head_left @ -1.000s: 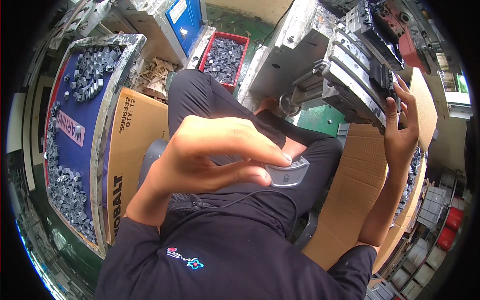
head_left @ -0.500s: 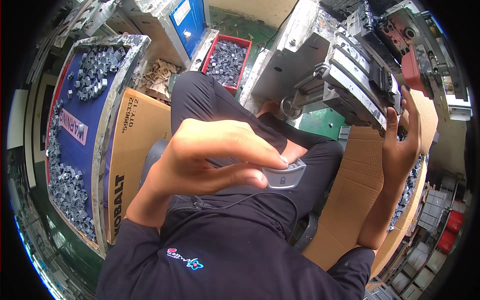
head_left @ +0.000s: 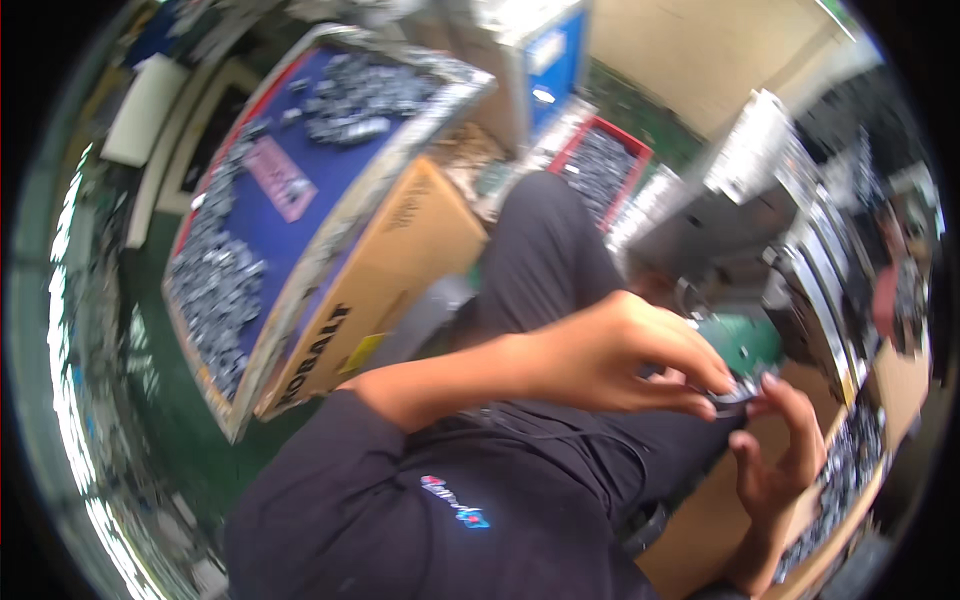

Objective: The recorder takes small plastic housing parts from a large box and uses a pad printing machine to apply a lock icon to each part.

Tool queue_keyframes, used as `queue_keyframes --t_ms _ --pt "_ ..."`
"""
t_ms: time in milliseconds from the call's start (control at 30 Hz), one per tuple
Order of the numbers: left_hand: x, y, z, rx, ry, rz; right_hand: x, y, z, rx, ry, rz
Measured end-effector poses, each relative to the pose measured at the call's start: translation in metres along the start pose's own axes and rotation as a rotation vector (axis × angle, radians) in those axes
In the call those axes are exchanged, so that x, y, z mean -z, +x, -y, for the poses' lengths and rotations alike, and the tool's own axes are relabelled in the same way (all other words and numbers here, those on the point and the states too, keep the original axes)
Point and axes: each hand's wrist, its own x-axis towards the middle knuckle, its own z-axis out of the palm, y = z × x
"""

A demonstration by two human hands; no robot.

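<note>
Between the thumb and fingers of my left hand (head_left: 625, 352) is a small grey curved plastic part (head_left: 736, 392), held above my lap. Close against its far end is my right hand (head_left: 783, 455), the index fingertip at or touching the part. The right thumb stands apart from that finger, and no object shows between them. Motion blur hides the part's details and whether the right finger presses on it.
To my left, a blue-topped table (head_left: 285, 215) with a raised rim bears many small grey pieces, beside a cardboard box (head_left: 400, 270). A red bin (head_left: 640, 160) of pieces stands ahead. Right are a metal machine (head_left: 735, 225) and an open carton (head_left: 910, 385) holding grey pieces.
My view has swung, shifting the surroundings rightward. My left hand has carried the grey part to the right. My right hand has come away from the machine to the part.
</note>
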Motion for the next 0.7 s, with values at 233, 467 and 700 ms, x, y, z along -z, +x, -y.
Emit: queue_keyframes --t_ms 233,467,700 --pt "-0.025 -0.01 0.016 0.037 -0.11 -0.06 -0.017 -0.009 -0.014 -0.078 0.096 0.029" --pt "-0.022 -0.024 0.003 0.036 -0.068 -0.05 -0.015 -0.014 -0.038 -0.182 0.211 0.157" --pt "0.024 -0.028 -0.053 -0.062 0.028 -0.288 -0.008 -0.012 -0.024 -0.212 0.281 0.104"
